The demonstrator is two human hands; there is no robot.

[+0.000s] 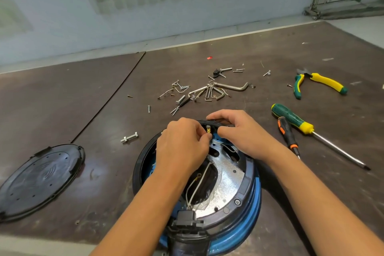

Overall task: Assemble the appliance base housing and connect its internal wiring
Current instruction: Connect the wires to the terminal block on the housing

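Brass terminal (208,130) is being pinched by the left hand (182,143), the housing rim (145,158) gripped by the right hand (234,129); straight, gentle seating is advised.

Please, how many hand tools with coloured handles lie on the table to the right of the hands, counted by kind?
Screwdrivers: 2, the green-yellow screwdriver and the black-orange screwdriver
Pliers: 1
Total: 3
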